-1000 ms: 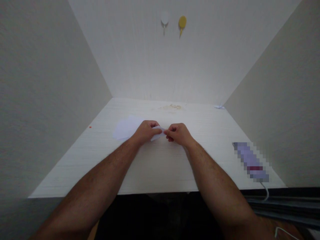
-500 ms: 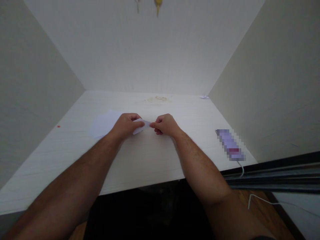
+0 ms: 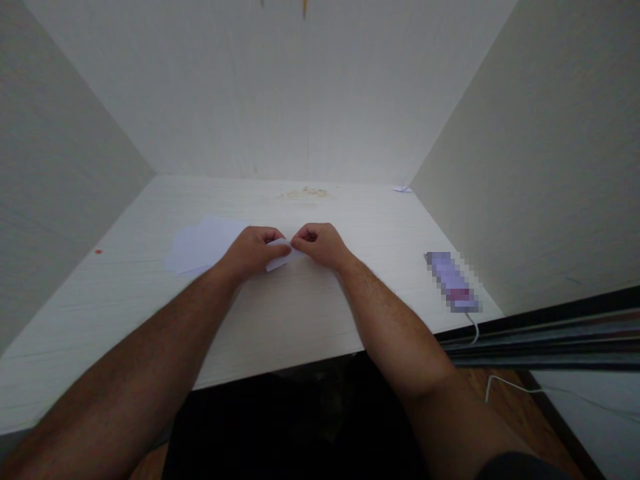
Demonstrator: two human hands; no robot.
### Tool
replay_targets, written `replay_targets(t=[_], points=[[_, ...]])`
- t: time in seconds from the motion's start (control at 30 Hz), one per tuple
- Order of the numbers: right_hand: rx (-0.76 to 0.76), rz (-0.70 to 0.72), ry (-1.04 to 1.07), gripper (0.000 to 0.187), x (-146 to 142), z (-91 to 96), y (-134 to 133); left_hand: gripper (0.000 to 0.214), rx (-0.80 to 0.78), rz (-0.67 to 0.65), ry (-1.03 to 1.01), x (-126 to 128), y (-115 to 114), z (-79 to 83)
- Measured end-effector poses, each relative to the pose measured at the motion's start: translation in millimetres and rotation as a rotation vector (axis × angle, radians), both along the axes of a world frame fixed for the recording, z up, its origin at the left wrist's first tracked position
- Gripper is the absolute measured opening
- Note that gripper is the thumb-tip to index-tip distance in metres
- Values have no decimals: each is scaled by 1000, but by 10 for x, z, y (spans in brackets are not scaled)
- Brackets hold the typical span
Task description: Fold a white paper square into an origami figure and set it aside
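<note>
A small piece of folded white paper [image 3: 278, 261] is held just over the table, between my two hands. My left hand [image 3: 257, 251] pinches it from the left, thumb on top and fingers curled behind. From the right, my right hand [image 3: 321, 244] grips the paper between thumb and index finger, close to my left thumb. Much of the paper is covered by the fingers, so its full folded shape cannot be made out. Loose white sheets [image 3: 197, 245] lie flat on the table beyond my left wrist, partly overlapping.
A blurred-out phone [image 3: 453, 281] lies at the table's right side, its white cable [image 3: 475, 330] hanging over the front edge. A small folded paper piece [image 3: 402, 189] sits in the back right corner. Walls enclose the white table [image 3: 280, 327] on three sides.
My right hand has moved inward along the paper, its thumb now beside my left thumb. My left hand keeps its hold. The camera view has shifted slightly.
</note>
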State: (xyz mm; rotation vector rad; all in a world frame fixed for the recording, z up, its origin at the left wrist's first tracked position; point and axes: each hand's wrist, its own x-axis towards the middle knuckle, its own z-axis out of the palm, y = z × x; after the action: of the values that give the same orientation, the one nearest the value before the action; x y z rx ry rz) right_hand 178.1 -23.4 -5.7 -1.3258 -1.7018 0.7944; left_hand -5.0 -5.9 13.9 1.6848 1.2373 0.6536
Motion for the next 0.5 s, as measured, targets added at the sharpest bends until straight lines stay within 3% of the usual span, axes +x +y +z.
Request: replay_targets(t=[0.33, 0.5], points=[[47, -47, -30, 13, -46, 53, -77, 27, 19, -36, -21, 46, -20, -1], [30, -41, -3, 11, -58, 23, -77, 26, 111, -41, 50, 68, -47, 31]])
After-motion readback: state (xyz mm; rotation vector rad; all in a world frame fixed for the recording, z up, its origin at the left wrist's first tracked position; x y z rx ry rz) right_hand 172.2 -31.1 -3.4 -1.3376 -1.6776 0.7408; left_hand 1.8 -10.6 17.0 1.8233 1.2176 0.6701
